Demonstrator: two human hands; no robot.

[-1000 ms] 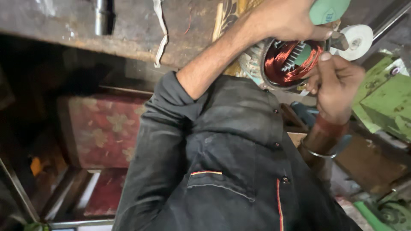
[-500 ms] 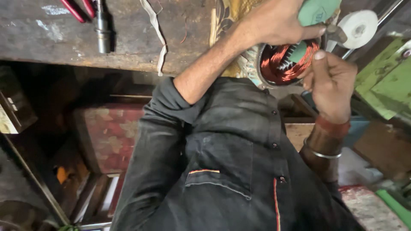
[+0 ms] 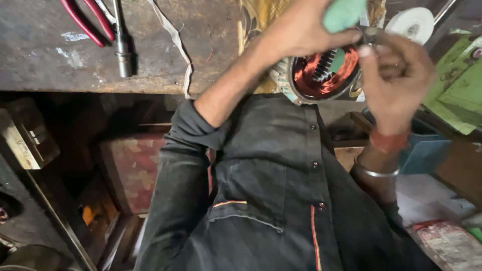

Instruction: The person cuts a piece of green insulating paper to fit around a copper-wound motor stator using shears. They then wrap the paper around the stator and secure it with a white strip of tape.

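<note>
A round motor stator (image 3: 321, 83) with copper windings rests at the edge of the workbench (image 3: 60, 60), against my dark shirt. My left hand (image 3: 301, 30) reaches across above it, closed on a pale green object (image 3: 344, 12); a green strip (image 3: 337, 60) shows inside the stator bore. My right hand (image 3: 396, 75), with a metal bangle and red thread at the wrist, pinches the stator's upper right rim beside a small metal part (image 3: 371, 35). What the fingertips hold there is blurred.
Red-handled pliers (image 3: 83, 20), a metal rod tool (image 3: 120, 42) and a white cloth strip (image 3: 173, 40) lie on the bench. A white tape roll (image 3: 409, 22), a green machine (image 3: 459, 85) and a blue box (image 3: 427, 148) stand at the right. A red patterned cushion (image 3: 133, 165) sits below.
The view has tilted, bringing the pliers and rod tool on the bench into sight. Both hands stay at the stator, now nearer the frame's top.
</note>
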